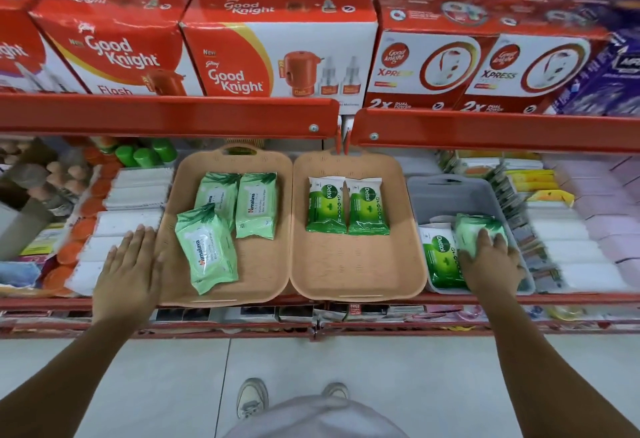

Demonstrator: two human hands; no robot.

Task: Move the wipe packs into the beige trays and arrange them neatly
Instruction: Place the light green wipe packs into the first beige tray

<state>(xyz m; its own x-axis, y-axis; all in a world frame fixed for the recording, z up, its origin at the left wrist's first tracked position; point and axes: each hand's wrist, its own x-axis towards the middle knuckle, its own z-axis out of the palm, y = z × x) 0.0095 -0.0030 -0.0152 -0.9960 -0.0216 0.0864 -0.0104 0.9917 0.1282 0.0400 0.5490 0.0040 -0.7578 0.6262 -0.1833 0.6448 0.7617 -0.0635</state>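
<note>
Two beige trays sit side by side on the shelf. The left beige tray (263, 264) holds three pale green Himalaya wipe packs (258, 205), the nearest one (207, 247) lying askew. The right beige tray (356, 264) holds two green Dettol wipe packs (348, 207) side by side at its back. In a grey tray (446, 195) further right lie a Dettol pack (441, 257) and a pale green pack (472, 229). My right hand (491, 261) is closed over that pale green pack. My left hand (130, 264) rests flat and open beside the left tray.
An orange upper shelf rail (173, 115) overhangs the trays' back, with Good Knight boxes (277, 53) above. White packets (131, 195) lie left of the trays, and more packets (561, 229) are stacked on the right. The floor and my shoes (252, 396) are below.
</note>
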